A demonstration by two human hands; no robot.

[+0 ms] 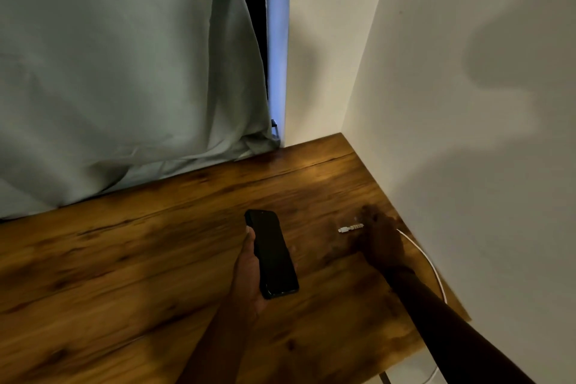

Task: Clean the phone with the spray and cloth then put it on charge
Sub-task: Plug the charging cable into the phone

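Note:
A black phone (271, 254) rests screen-up in my left hand (247, 271), held just above the wooden table (124, 274). The white charging cable (431, 268) runs along the table's right edge beside the wall. Its plug end (350, 228) points left, toward the phone, a short gap away. My right hand (381, 238) lies over the cable just behind the plug, fingers around it; the grip itself is dark and blurred. No spray or cloth is in view.
A grey-green curtain (124, 72) hangs behind the table and touches its back edge. A white wall (467, 103) borders the table on the right. The table's corner (341, 134) meets the wall at the back.

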